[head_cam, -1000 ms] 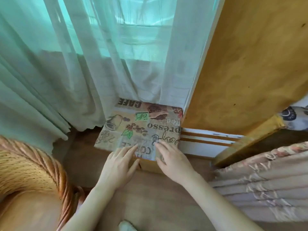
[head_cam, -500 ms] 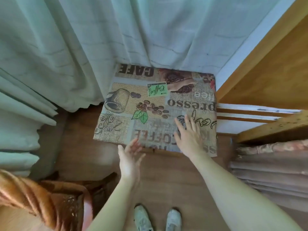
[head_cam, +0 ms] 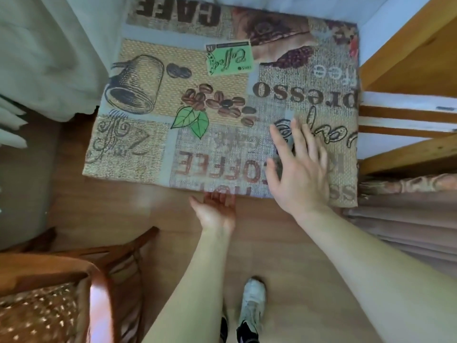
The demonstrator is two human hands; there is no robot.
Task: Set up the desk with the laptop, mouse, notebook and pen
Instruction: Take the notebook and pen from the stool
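Laptop, mouse, notebook and pen are nowhere in view; only the desk point(head_cam: 153, 100) that should carry them shows, so by my reading the setup has not started and the surface is being readied.

Nearest, at the bottom of the frame, a pale shoe point(head_cam: 252, 300) stands on the wooden floor point(head_cam: 284, 243), with a wicker chair point(head_cam: 49, 300) in the lower left. Above that, in the lower centre, the left hand point(head_cam: 216, 212) hovers palm up at the desk's near edge, its fingers point(head_cam: 222, 198) loosely curled and holding nothing, probably ready to catch or tuck the cloth's hem. To its right the right hand point(head_cam: 300, 173) lies flat on the coffee-print cloth point(head_cam: 210, 154), fingers point(head_cam: 298, 137) spread wide and empty, most likely pressing the fabric smooth so that things will sit level.

The cloth covers the whole desk top and looks flat, with no objects on it. Pale curtains point(head_cam: 49, 58) hang at the upper left and reach the desk's far edge; a wooden panel point(head_cam: 408, 60) closes the upper right, and folded striped fabric point(head_cam: 408, 219) lies at the right edge.
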